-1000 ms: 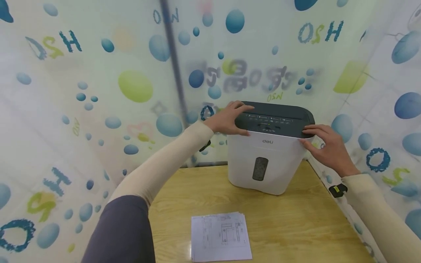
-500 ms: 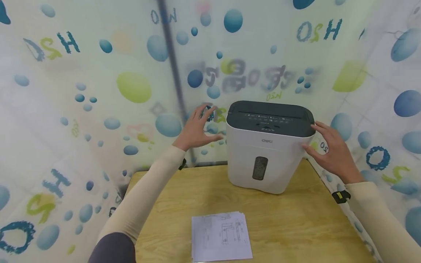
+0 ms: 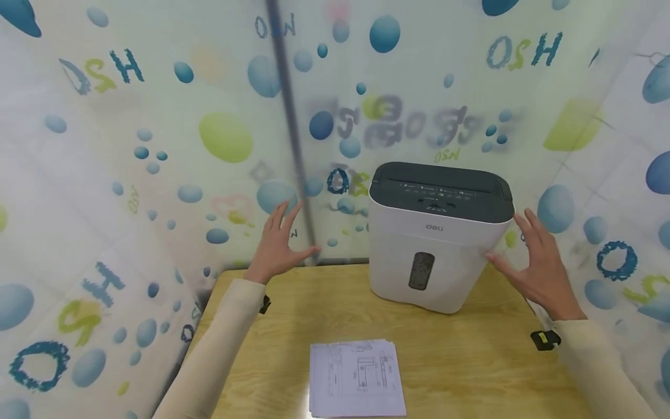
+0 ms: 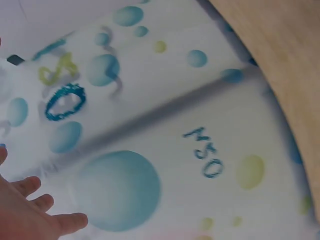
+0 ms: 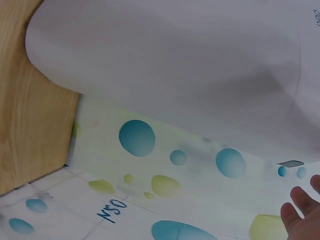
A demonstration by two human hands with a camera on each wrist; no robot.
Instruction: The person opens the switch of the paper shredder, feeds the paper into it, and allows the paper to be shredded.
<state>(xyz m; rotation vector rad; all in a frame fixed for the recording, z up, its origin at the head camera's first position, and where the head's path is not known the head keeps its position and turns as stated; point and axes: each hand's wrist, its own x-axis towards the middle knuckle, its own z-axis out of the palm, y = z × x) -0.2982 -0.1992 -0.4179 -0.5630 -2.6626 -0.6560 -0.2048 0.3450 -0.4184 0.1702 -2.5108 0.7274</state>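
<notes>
A white paper shredder (image 3: 398, 244) with a dark grey top and a small dark window stands upright at the back right of the table. My right hand (image 3: 541, 270) is open at its right side, thumb and fingertips close by the white wall. In the right wrist view the shredder's side (image 5: 165, 60) fills the upper part, with my fingertips (image 5: 300, 202) at the lower right. My left hand (image 3: 274, 247) hangs open in the air left of the shredder, fingers spread, holding nothing. The left wrist view shows those spread fingers (image 4: 70, 223) before the curtain.
A stack of paper (image 3: 356, 378) printed with line drawings lies at the front of the wooden table (image 3: 450, 361). A patterned curtain (image 3: 173, 116) surrounds the table at the back and both sides.
My left hand has let go of the shredder's top and moved left and down. My right hand has slid off the top edge and lowered along the right side. The shredder stays put.
</notes>
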